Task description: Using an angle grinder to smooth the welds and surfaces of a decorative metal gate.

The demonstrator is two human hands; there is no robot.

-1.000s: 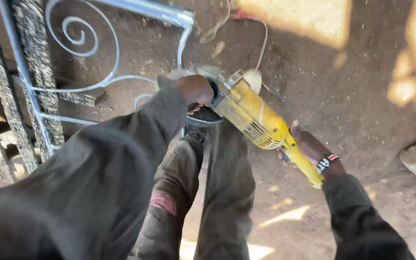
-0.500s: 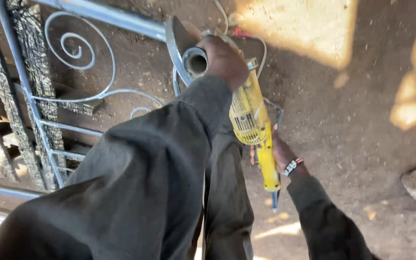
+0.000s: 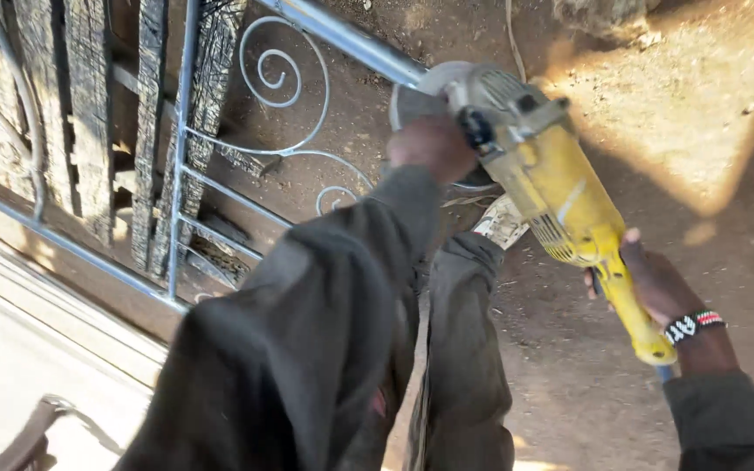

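The left hand is curled shut around the front of a large yellow-bodied angle grinder, seemingly on a side handle near its grey metal head, though the handle itself is hidden. The right hand is wrapped around the slim yellow rear grip, a beaded band at the wrist. The tool hangs in the air between both hands, its head just over a silver-painted steel gate frame with scroll ornaments lying on the dirt ground. The grinder looks heavy, rigid and nose-weighted, so two firm grips, front and rear, suit it best. No containers show anywhere in view.
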